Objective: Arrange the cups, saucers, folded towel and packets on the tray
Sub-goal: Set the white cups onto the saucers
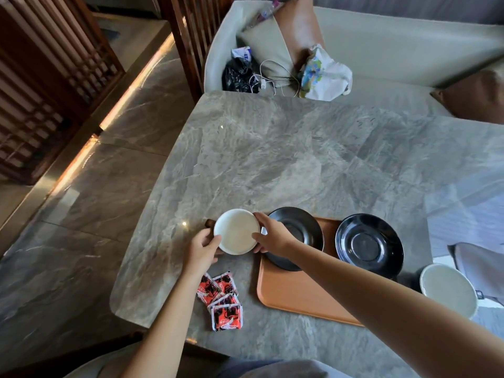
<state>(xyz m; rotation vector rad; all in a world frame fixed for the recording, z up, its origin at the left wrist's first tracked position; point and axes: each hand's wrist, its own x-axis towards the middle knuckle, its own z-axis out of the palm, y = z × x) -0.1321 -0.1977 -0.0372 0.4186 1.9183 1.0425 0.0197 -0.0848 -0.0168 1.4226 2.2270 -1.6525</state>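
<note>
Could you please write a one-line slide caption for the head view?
Both hands, left and right, hold a white-lined cup beside two black saucers on an orange tray.

1. A home or hotel-style lounge: a pale sofa [381, 45] with brown cushions [300, 25] behind a marble tabletop [286, 159].
2. Marble floor [81, 214] and dark wooden slatted screens [41, 91].
3. Bags [324, 75] and a charger cable [270, 80] lie on the sofa.

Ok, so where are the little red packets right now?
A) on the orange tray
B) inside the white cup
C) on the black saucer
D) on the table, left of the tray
D: the red packets lie in a small pile on the bare grey table, left of the orange tray, which carries only one black saucer fully on it.
</note>
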